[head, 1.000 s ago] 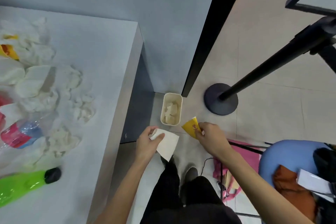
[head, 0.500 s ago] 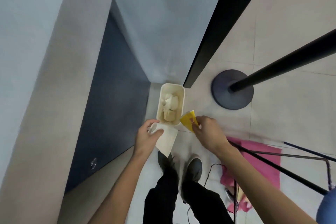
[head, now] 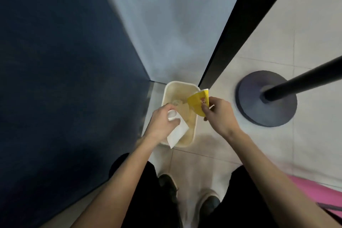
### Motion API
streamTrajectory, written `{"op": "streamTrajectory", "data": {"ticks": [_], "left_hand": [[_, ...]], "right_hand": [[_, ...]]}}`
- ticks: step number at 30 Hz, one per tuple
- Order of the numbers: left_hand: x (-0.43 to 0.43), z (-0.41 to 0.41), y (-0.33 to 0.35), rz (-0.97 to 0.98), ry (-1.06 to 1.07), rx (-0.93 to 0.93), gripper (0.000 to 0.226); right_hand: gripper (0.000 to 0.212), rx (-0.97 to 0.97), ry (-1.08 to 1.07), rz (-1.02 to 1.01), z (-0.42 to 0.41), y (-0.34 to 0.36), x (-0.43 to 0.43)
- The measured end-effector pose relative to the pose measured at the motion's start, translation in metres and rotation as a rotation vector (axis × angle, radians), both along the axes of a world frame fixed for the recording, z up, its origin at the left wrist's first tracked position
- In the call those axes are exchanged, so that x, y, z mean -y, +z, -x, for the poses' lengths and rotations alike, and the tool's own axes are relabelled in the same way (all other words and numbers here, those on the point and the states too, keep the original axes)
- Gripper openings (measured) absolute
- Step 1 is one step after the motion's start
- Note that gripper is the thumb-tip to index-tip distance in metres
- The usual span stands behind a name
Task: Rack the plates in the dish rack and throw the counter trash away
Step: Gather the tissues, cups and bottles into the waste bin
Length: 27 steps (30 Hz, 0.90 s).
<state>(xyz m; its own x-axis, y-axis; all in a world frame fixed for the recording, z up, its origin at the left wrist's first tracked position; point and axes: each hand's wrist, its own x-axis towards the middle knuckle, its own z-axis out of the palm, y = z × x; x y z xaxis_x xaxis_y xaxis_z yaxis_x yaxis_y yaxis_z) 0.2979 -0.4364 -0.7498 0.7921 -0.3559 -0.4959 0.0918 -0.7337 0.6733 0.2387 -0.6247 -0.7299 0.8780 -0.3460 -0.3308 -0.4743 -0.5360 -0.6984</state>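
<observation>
Pale tiled floor seen from above, w/ a dark blue panel filling the left side & a grey-blue wall meeting it in a corner. Black post runs diagonally from top right down to that corner. Cream bin stands on the floor right in the corner, its far rim touching or v. close to the post's foot; can't tell which. Inside: pale crumpled stuff, too blurred to ID.

Left hand is over the bin's left edge, grip closed on a white paper. Thumb & fingers curl round its rolled top end; the flat rest hangs down w/ its lower corner across the bin's near rim. Right hand is just beside the bin's right wall, grip pinching a yellow wrapper betw. thumb & fingertips. Wrapper has a small reddish mark & a white edge, and sits above the bin's far-right corner, partly over the opening. Both bits of trash are in hand, not in the bin. Hands are near each other but apart.

Right of the bin, well apart: round dark stand base w/ a black pole running off to the right edge. Pink thing at lower right, cut off by the frame. Bottom centre: person's black trousers & two dark shoes on the tiles, toes pointing at the bin.
</observation>
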Motion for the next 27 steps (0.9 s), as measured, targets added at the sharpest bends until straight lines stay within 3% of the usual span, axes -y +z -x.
{"op": "streamTrajectory", "data": {"ticks": [3, 9, 15, 19, 22, 25, 27], "left_hand": [[0.004, -0.024, -0.040, -0.065, -0.091, 0.061, 0.029], [0.029, -0.052, -0.088, -0.221, -0.489, 0.160, 0.041], [0.036, -0.048, -0.106, -0.292, -0.614, 0.108, 0.042], [0.034, -0.046, -0.106, -0.332, -0.657, -0.010, 0.058], [0.033, -0.055, -0.093, -0.292, -0.608, 0.052, 0.047], [0.018, -0.069, -0.071, -0.167, -0.360, 0.196, 0.014], [0.002, -0.077, -0.066, -0.163, -0.177, 0.289, 0.014]], "right_hand": [[0.017, 0.073, -0.029, -0.042, -0.014, -0.040, 0.000], [0.017, 0.166, 0.033, -0.063, -0.041, -0.099, 0.002], [0.017, 0.244, 0.029, -0.055, -0.047, -0.120, 0.001], [0.016, 0.220, 0.042, -0.038, -0.045, -0.123, 0.002], [0.017, 0.218, 0.062, -0.028, -0.046, -0.124, 0.005], [0.021, 0.238, 0.100, -0.003, -0.045, -0.125, 0.007], [0.022, 0.252, 0.181, 0.095, -0.045, -0.126, 0.007]]}}
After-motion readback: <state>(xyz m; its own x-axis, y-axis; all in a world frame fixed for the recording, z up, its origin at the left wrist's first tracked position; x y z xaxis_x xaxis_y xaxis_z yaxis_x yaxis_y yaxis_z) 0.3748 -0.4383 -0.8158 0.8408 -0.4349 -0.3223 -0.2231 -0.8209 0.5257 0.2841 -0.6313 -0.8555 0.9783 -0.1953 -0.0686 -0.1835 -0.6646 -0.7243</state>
